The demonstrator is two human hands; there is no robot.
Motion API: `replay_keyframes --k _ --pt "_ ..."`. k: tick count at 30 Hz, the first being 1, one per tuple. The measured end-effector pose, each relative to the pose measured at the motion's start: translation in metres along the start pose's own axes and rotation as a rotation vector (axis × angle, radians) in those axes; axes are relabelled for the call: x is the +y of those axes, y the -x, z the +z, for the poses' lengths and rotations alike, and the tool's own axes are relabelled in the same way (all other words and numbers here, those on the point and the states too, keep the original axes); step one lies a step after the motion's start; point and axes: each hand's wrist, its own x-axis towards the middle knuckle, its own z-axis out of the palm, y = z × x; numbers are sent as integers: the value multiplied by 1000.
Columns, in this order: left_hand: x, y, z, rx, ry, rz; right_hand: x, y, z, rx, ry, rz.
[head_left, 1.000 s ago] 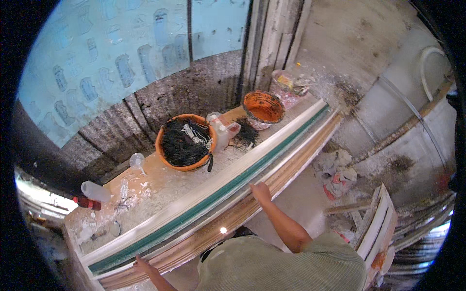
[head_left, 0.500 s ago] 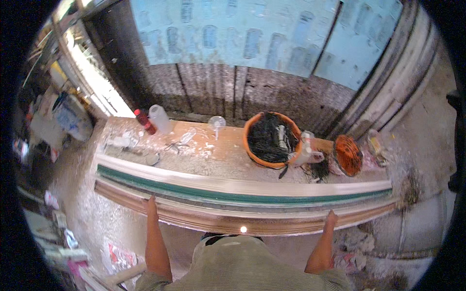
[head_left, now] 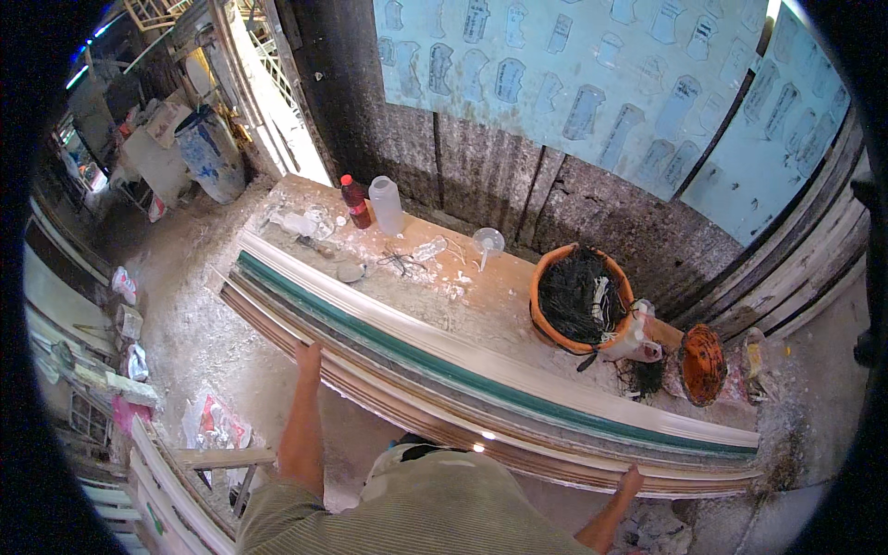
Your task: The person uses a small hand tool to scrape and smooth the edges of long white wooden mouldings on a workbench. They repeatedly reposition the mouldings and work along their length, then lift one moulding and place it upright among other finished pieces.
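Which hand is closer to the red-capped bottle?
Left. The left hand is across the long mouldings from the red-capped bottle; the right hand is much farther away, toward their opposite end.

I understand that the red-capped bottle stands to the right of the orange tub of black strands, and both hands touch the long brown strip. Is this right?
Not quite: in the head view, the red-capped bottle stands to the left of the orange tub of black strands. The left hand and right hand do touch the long brown strip.
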Motion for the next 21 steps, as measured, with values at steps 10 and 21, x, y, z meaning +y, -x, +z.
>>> replay_keyframes --k 10,21 --pt "40 44 -9 -22 146 -55 -2 19 -9 -27 143 -6" --pt "12 36 -24 100 -81 71 -10 34 -20 -63 361 -51"
